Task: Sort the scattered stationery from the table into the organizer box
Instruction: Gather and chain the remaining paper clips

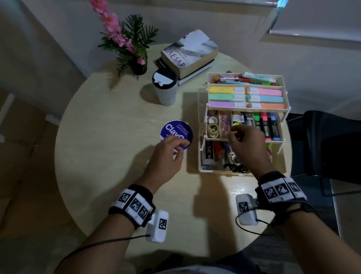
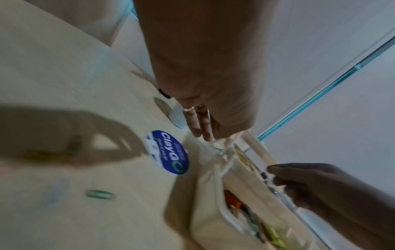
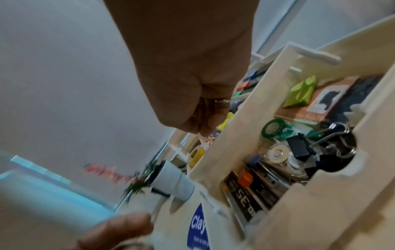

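Note:
The white tiered organizer box (image 1: 201,157) stands open on the right of the round table, with highlighters, tape rolls, binder clips and coloured clips in its trays. My right hand (image 1: 231,134) hovers over the small compartments of the middle tray. Its fingers (image 3: 205,130) are curled into a pinch, and nothing shows between them. My left hand (image 1: 179,147) hangs over the near edge of a blue round disc (image 1: 175,133), fingers (image 2: 200,133) loosely straight and holding nothing. A green paper clip (image 2: 100,194) lies on the table near that hand, and another blurred clip (image 2: 73,145) lies in shadow.
A lidded grey cup (image 1: 165,91) stands behind the disc. A stack of books (image 1: 190,56) and a potted pink flower (image 1: 138,67) sit at the table's far side. A black chair (image 1: 333,142) is close to the box on the right.

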A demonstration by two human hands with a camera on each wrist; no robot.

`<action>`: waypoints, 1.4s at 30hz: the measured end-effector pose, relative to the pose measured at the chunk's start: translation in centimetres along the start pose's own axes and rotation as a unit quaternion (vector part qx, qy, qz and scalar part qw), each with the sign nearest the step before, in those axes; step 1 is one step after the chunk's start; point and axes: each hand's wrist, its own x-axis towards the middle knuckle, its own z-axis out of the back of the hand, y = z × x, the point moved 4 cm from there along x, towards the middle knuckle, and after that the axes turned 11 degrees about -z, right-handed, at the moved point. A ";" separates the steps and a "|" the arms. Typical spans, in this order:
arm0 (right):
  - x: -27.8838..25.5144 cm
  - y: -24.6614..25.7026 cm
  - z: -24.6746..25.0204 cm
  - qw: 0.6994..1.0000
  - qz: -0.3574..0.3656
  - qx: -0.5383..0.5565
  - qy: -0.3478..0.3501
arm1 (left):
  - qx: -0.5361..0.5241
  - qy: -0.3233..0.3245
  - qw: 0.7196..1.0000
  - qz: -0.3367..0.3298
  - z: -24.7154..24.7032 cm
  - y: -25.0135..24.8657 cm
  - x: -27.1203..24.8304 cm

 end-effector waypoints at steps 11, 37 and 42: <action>-9.1 1.9 -16.0 0.923 0.174 -0.220 0.264 | 0.106 0.202 0.952 0.206 6.5 11.5 -15.7; -9.6 2.2 -24.0 0.937 0.179 -0.247 0.167 | 0.230 0.225 0.945 0.050 5.7 10.7 -10.5; -9.7 2.9 -23.7 0.937 0.196 -0.225 0.183 | 0.266 0.255 0.929 0.041 4.6 10.1 -10.6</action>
